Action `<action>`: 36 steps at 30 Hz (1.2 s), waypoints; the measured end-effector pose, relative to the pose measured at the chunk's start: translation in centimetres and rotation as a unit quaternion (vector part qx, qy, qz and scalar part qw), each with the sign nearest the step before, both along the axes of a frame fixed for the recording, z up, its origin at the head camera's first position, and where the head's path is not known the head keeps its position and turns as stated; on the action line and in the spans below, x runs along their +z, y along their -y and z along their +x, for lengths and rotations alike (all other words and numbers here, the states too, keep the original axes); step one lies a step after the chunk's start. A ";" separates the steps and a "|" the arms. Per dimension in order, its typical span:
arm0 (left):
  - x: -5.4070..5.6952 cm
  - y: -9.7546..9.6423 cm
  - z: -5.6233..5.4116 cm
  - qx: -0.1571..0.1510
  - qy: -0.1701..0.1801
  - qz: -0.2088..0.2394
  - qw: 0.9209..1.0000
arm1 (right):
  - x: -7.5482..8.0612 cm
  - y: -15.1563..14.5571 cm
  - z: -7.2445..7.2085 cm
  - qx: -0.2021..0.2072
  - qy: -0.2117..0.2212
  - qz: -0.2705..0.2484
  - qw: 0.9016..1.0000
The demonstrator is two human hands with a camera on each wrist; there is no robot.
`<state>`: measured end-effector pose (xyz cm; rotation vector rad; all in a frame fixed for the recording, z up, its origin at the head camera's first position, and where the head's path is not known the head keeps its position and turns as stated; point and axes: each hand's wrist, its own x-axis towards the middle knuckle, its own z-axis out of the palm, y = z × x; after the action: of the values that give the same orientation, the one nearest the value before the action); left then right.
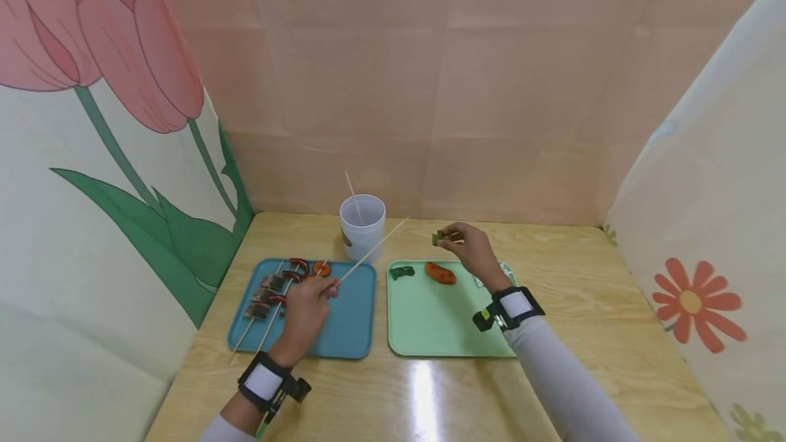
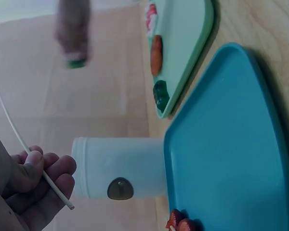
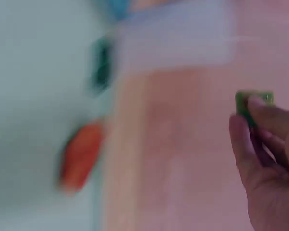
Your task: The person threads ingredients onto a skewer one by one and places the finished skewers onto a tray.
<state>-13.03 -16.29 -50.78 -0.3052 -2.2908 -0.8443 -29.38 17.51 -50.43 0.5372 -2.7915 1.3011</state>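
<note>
My left hand (image 1: 307, 311) pinches a thin bare wooden skewer (image 1: 376, 248) between thumb and fingers, above the blue tray (image 1: 345, 333). In the left wrist view the skewer (image 2: 12, 122) slants across the fingers, its blunt end poking out below them. My right hand (image 1: 475, 251) is raised over the far edge of the light green tray (image 1: 424, 334). Its thumb and fingertips pinch a small green piece of food (image 3: 250, 103), perhaps pepper. An orange-red piece (image 1: 441, 273) and a dark green piece (image 1: 402, 271) lie on the green tray.
Loaded skewers (image 1: 263, 297) lie on the left of the blue tray, partly behind my left hand. A white cup (image 1: 362, 236) with a skewer (image 1: 351, 188) standing in it is behind the trays. A red-and-white piece (image 2: 151, 18) lies at the green tray's far side.
</note>
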 end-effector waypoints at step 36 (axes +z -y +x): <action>2.0 -0.3 -0.1 0.009 -0.030 -0.052 0.998 | 11.0 4.5 6.9 0.144 0.022 -0.155 0.977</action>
<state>-13.10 -16.01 -48.76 -0.3520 -2.2828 -0.6982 -22.49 13.03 -39.46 0.9262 -2.5355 1.7778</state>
